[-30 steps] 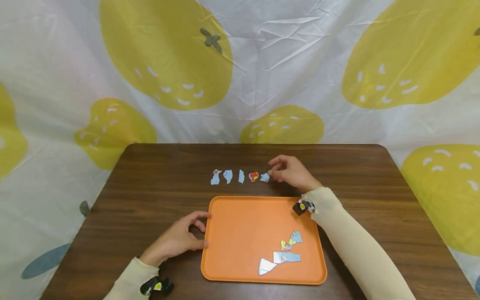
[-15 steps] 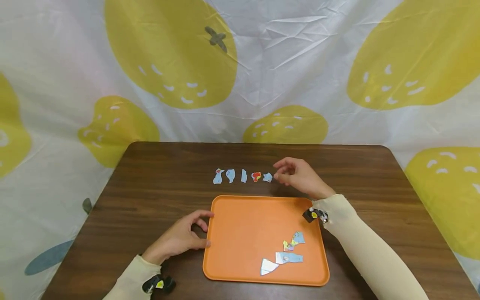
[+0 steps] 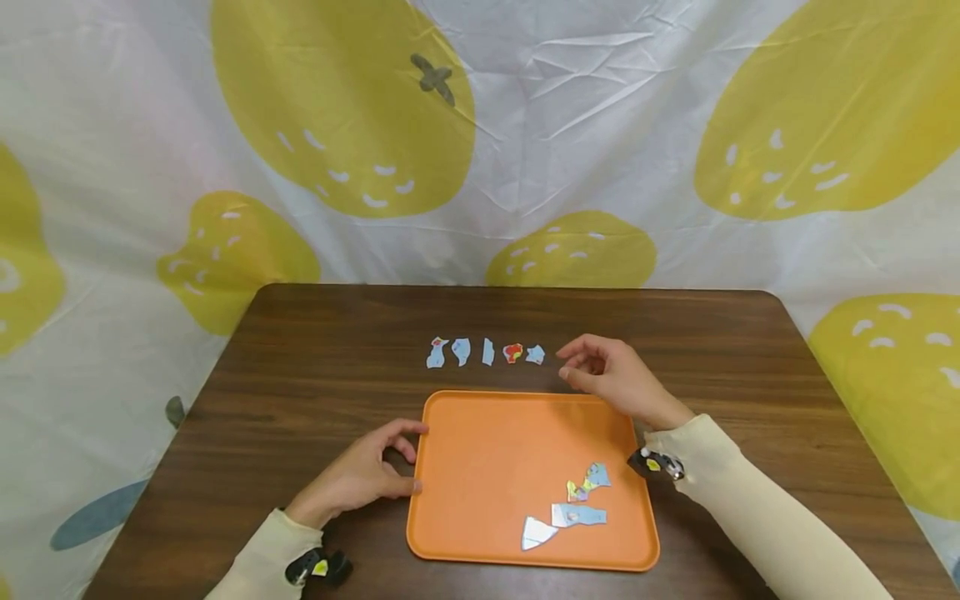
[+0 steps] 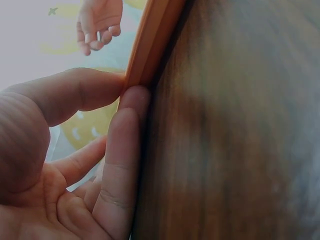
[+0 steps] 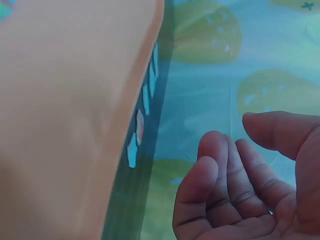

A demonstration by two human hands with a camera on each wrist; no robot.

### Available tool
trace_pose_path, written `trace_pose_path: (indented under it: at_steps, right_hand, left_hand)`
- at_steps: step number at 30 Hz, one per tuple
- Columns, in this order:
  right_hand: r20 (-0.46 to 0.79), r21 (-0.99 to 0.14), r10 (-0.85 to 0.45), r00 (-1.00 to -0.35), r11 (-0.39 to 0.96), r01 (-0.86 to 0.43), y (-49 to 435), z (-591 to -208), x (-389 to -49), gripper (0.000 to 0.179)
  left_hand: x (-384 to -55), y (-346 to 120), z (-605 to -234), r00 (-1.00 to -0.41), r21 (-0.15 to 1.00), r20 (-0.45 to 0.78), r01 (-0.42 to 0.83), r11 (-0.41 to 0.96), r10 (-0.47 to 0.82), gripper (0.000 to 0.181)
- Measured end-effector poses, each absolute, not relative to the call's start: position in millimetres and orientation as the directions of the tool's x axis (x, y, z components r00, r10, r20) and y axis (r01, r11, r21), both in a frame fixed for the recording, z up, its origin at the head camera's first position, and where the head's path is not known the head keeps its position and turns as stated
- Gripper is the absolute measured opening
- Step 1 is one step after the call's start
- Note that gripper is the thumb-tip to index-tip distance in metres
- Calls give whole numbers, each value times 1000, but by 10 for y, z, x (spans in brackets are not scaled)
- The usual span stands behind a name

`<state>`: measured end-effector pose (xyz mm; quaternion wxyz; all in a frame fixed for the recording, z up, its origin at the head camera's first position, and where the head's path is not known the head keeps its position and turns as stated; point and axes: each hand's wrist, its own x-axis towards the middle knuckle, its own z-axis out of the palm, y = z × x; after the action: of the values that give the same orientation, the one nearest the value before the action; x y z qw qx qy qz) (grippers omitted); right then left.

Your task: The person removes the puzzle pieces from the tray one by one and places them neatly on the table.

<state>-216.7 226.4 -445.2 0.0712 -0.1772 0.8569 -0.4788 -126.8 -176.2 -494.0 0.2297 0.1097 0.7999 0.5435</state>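
Note:
An orange tray (image 3: 487,467) lies on the wooden table. My left hand (image 3: 360,475) holds the tray's left rim, thumb and fingertips against it; the left wrist view shows the fingers (image 4: 122,150) at that edge. Beyond the tray, several light-blue puzzle pieces stand in a row, one with a red print (image 3: 512,353) and a star-like piece (image 3: 536,355) at the right end. Just right of that piece, my right hand (image 3: 618,379) hovers with loosely curled fingers and nothing between them. On the tray's right half lie a white wedge piece (image 3: 537,533), a blue strip (image 3: 579,515) and a yellow-and-blue piece (image 3: 588,482).
The dark wooden table (image 3: 315,375) reaches back to a hanging cloth (image 3: 555,150) with yellow fruit prints. Black wrist cameras sit on both cuffs, the right one (image 3: 656,463) close over the tray's right edge.
My right hand has drawn away from the star-like piece, moving right and toward me. That piece stays at the end of the row. The left hand keeps its place on the tray.

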Motion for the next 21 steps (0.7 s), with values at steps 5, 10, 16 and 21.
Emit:
trace_pose_path:
  at_steps: [5, 10, 16, 21]
  right_hand:
    - [50, -848, -375, -925, 473, -238, 2287, -4479, -2044, 21]
    - [28, -847, -378, -926, 483, -222, 2338, -4479, -1943, 23]
    - [7, -837, -403, -915, 499, -226, 2394, -4451, -1836, 22]
    - [14, -812, -450, -893, 516, -273, 2453, -4445, -1749, 20]
  left_hand:
    - [-1266, -1779, -4948, -864, 921, -256, -82, 381, 432, 75]
    - [-1278, -1778, -4937, -859, 916, -263, -80, 392, 440, 75]
    - [-1284, -1786, -4917, -854, 911, -270, -78, 404, 444, 74]
    - [-1298, -1771, -4918, -850, 913, -272, -79, 401, 452, 74]
